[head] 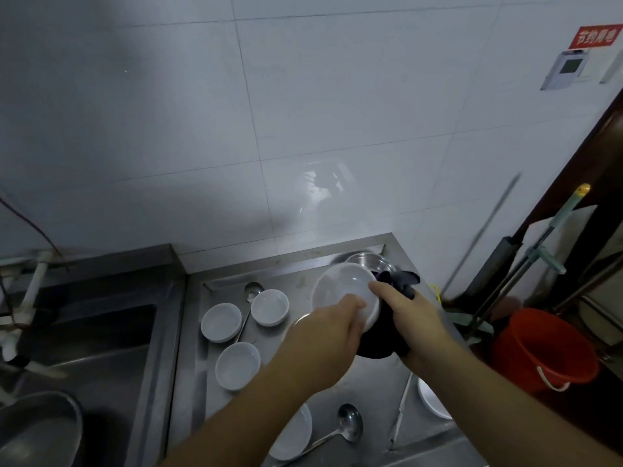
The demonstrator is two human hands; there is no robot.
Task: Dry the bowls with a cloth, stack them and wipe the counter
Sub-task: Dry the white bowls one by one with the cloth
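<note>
Near the front edge of the counter lie a ladle and a plate; three small bowls wait at left. Farther back, the left hand grips the tilted white bowl by its rim while the right hand clutches the dark cloth against its underside. Best to turn the bowl steadily, pressing cloth around the whole base.

Left of the hands, three small white bowls sit close together on the counter, with a spoon lying between them; only narrow gaps separate them. Beyond the hands a metal bowl fills the far corner against the tiled wall. Nearer than the hands, a ladle, tongs and two white dishes leave a bare steel strip between them.
</note>
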